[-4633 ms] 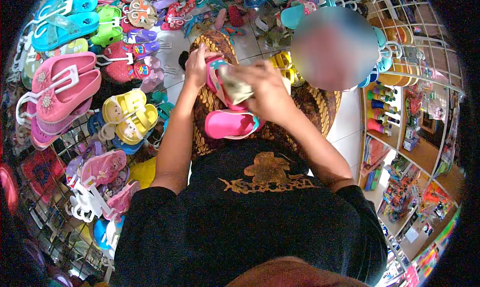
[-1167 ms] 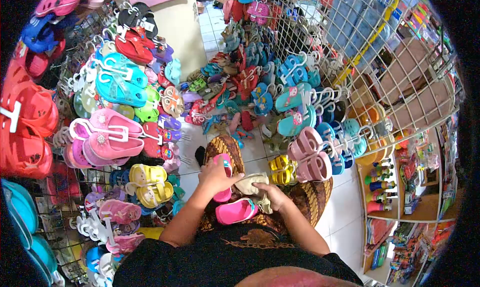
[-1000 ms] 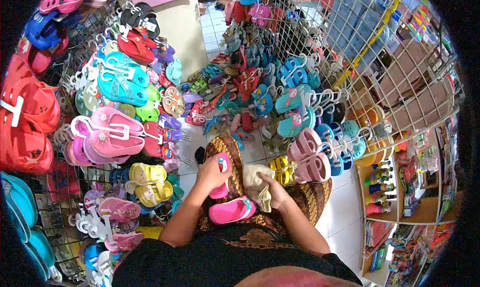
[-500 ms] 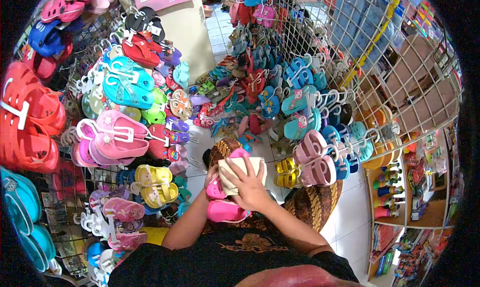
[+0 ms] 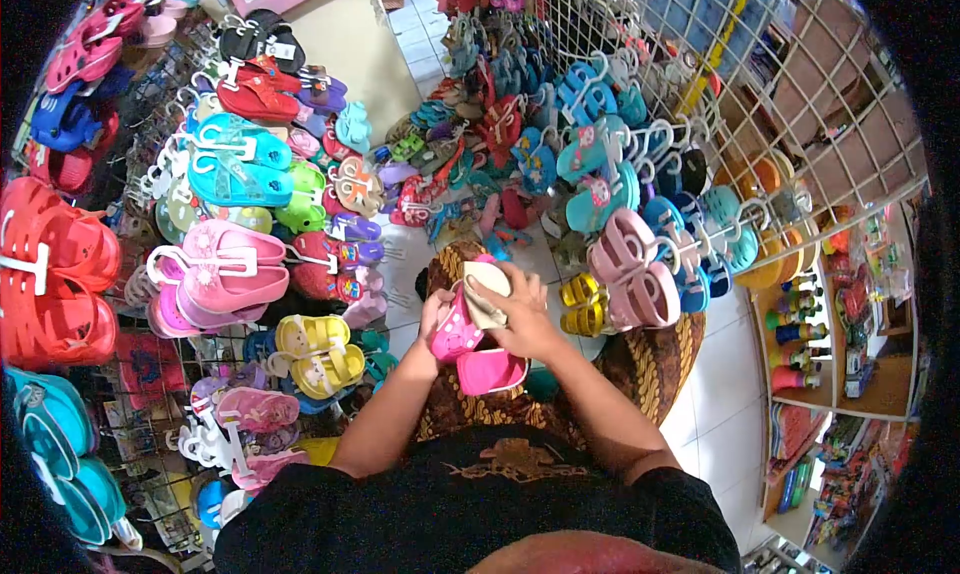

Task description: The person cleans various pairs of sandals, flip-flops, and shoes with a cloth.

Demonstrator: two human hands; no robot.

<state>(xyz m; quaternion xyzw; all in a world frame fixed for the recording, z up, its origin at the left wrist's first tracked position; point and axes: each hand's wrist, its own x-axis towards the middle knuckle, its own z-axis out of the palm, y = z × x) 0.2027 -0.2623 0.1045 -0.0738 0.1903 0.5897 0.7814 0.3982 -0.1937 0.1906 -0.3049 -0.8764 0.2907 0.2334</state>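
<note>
Over my lap, my left hand (image 5: 436,320) is closed on the side of a pair of bright pink children's clogs. The upper clog (image 5: 456,336) has small pale dots. Below it hangs the other clog (image 5: 488,372), its plain pink surface facing up. My right hand (image 5: 524,312) grips a folded cream cloth (image 5: 487,282) and presses it against the upper clog. The cloth and fingers hide part of that clog.
Racks of hanging children's shoes stand on both sides, with pink shoes (image 5: 232,272) at left and mauve sandals (image 5: 637,270) at right. A wire grid (image 5: 800,104) rises at upper right. Shelves (image 5: 870,399) of small goods stand below it. Brown patterned fabric (image 5: 655,374) covers my legs.
The cloth lay spread under my flat right hand; now it is bunched in my fingers, and more of the upper clog shows. The clogs have shifted up and right as the view turned.
</note>
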